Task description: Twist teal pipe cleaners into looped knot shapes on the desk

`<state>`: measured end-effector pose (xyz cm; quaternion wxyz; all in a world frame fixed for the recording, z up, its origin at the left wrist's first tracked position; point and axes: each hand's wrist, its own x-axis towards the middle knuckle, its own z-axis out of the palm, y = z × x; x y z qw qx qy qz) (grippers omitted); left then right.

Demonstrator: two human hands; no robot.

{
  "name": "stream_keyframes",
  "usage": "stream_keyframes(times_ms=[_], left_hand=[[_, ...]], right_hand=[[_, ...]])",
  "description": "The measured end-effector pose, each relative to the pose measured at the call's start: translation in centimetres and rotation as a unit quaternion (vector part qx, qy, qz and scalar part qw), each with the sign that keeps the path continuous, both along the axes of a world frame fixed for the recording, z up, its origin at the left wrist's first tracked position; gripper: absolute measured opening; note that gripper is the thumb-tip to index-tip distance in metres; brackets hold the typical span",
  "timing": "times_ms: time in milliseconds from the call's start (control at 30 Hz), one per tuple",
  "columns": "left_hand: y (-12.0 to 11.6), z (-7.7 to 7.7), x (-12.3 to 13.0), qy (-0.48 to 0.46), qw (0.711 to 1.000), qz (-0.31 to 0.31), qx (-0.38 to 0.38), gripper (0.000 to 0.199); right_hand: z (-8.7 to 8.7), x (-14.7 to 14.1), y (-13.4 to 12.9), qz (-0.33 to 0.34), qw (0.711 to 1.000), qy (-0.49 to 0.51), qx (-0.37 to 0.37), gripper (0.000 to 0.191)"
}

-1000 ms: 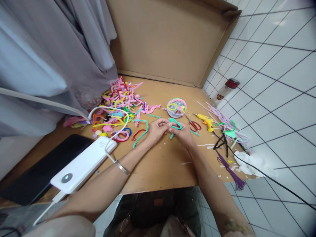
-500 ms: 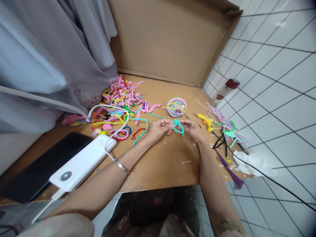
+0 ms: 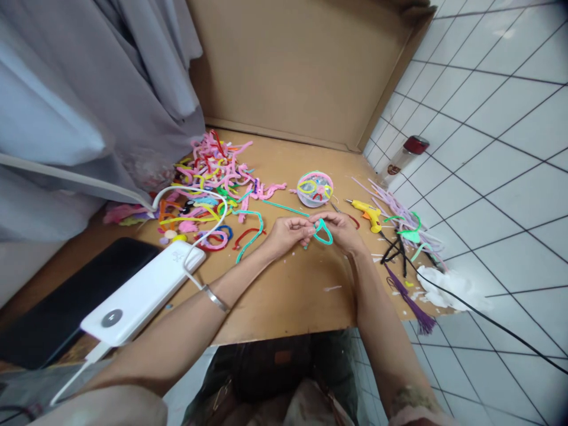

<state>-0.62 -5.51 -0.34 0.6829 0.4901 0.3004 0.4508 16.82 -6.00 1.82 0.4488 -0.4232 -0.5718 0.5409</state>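
Note:
Between my hands, over the middle of the table, is a turquoise pipe cleaner (image 3: pixel 327 235) bent into a loop. My left hand (image 3: pixel 290 232) pinches it from the left, near where the loop's ends meet. From the right, my right hand (image 3: pixel 341 229) has its fingers closed on the top of the same loop. A short turquoise end pokes out below my left fingertips. Just beyond the hands sits a round tub (image 3: pixel 315 188) decorated with coloured loops. Another turquoise pipe cleaner (image 3: pixel 257 228) lies bent on the table, left of my left hand.
A heap of mixed pipe cleaners (image 3: pixel 217 168) lies back left. A white power bank (image 3: pixel 144 293) with its cable rests beside a black phone (image 3: pixel 73 302). On the right are a yellow glue gun (image 3: pixel 368 213), lilac pipe cleaners (image 3: pixel 394 207), a purple tassel (image 3: pixel 410 302) and a bottle (image 3: pixel 403 157).
The turquoise loop has turned between my fingers; its short end now sticks out on the left. My right fingers have moved in closer to my left ones.

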Motion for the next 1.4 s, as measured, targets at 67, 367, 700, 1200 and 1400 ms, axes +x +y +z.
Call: stream_keyframes(times_ms=[67,367,700,1200,1400], left_hand=[[-0.1,0.1,0.0,0.003,1.0,-0.005,-0.001,0.048],[-0.1,-0.1,0.0,0.008,1.0,-0.013,-0.005,0.047],[-0.2,0.2,0.3,-0.03,0.999,0.017,-0.004,0.049],[-0.6,0.0,0.6,-0.011,0.999,0.049,0.014,0.043],[-0.8,0.1,0.7,-0.006,0.999,0.034,0.016,0.041]], right_hand=[[-0.2,0.1,0.1,-0.016,1.0,0.019,-0.01,0.034],[0.7,1.0,-0.1,-0.059,0.998,-0.003,0.013,0.035],[0.4,-0.8,-0.1,-0.07,0.996,0.044,-0.019,0.036],[0.8,-0.5,0.0,-0.109,0.994,-0.013,-0.012,0.044],[0.8,-0.7,-0.2,-0.099,0.994,0.027,-0.03,0.046]])
